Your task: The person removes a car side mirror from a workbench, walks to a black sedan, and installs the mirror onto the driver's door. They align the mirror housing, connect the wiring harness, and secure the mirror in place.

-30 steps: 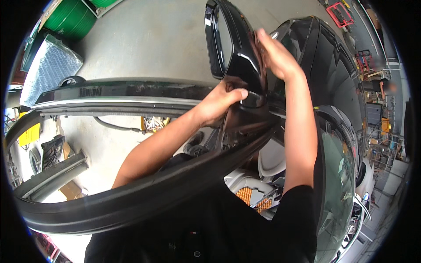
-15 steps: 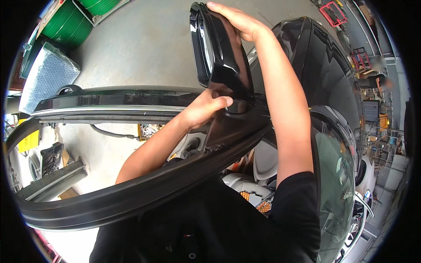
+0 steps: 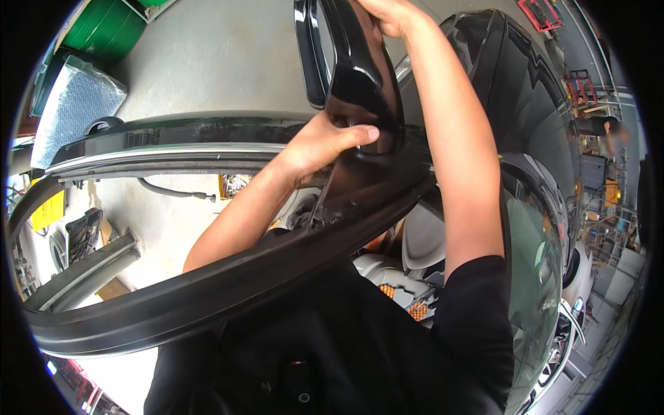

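A glossy black car side mirror (image 3: 363,79) rises from the front corner of the door, its glass (image 3: 322,59) turned to the left. My left hand (image 3: 319,146) is wrapped round the foot of the mirror, the thumb lying across its near face and the other fingers hidden behind. At the upper edge of the picture my right hand (image 3: 391,15) grips the outer end of the housing, its fingertips cut off from view. Below the mirror, the black door (image 3: 228,131) has its window frame (image 3: 207,301) crossing in front of my chest.
To the right lie the black bonnet (image 3: 522,83) and the windscreen (image 3: 532,277). Green drums (image 3: 104,31) and a silvery wrapped sheet (image 3: 79,104) stand at the far left. Another person (image 3: 598,126) is at the far right, near shelves.
The mirror, door and both hands sit higher in the picture, with the mirror's top now out of view. My left thumb has shifted slightly to the right across the mirror's foot.
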The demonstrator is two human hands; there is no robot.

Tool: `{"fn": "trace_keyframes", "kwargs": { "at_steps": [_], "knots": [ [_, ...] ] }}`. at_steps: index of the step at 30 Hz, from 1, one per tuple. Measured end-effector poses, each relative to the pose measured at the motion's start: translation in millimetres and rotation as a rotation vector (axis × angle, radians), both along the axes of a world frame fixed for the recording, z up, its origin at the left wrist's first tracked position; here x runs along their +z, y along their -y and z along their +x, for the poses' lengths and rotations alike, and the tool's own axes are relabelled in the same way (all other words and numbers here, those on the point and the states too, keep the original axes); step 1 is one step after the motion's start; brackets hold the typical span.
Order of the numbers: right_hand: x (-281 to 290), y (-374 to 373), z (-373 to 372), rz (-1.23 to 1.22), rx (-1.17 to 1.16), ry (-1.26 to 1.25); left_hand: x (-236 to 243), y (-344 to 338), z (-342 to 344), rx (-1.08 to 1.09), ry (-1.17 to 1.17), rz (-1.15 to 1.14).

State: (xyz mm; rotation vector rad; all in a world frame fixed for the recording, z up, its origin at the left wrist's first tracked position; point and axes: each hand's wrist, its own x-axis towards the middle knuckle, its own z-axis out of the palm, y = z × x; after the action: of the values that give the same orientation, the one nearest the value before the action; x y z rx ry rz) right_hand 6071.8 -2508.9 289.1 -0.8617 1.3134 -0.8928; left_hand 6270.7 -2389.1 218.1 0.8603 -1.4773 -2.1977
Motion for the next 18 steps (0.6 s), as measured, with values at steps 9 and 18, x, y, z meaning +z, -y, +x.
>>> {"fn": "trace_keyframes", "kwargs": {
  "at_steps": [9, 18],
  "knots": [
    [-45, -69, -25, -0.296, -0.019, -0.119, 3, 6, 6, -0.072, 0.016, -0.062],
    [-77, -165, -6, -0.278, -0.037, 0.238, 7, 14, 11, -0.237, -0.006, -0.051]
  ]
}}
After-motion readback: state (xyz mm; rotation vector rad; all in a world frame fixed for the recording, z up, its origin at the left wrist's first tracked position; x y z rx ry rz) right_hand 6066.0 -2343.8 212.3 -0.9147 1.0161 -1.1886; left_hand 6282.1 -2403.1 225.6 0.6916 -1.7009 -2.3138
